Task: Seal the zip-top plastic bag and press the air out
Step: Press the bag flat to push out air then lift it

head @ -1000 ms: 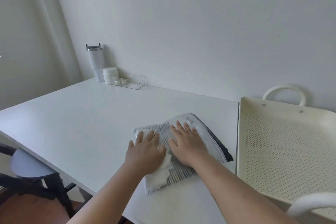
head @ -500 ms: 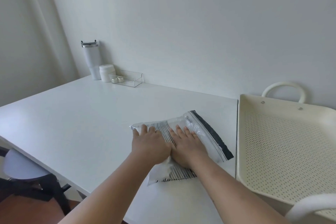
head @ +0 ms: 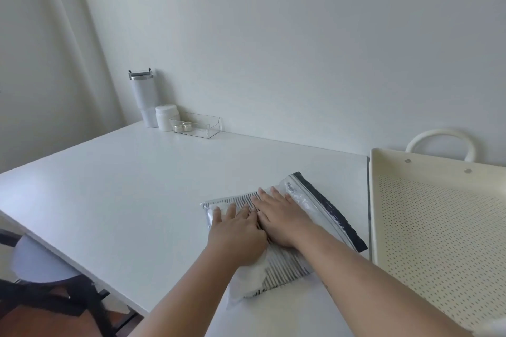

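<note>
A clear zip-top plastic bag [head: 317,205] lies flat on the white table [head: 123,186], holding striped black-and-white cloth and something white. Its dark zip strip runs along the right edge, toward the tray. My left hand [head: 235,232] rests palm down on the bag's left half, fingers spread. Beside it and touching it, my right hand [head: 284,219] lies flat on the bag's middle, fingertips pointing away from me. Both palms press on the bag and grip nothing. The hands hide the bag's centre.
A cream perforated tray [head: 438,227] with a white loop handle sits right of the bag. At the table's far left corner stand a white tumbler [head: 143,101], a white jar [head: 166,117] and a clear box [head: 197,124]. A stool [head: 41,268] is at lower left.
Both hands have slid forward along the bag and come together side by side. The bag looks flatter, and its zip strip now shows along the right edge.
</note>
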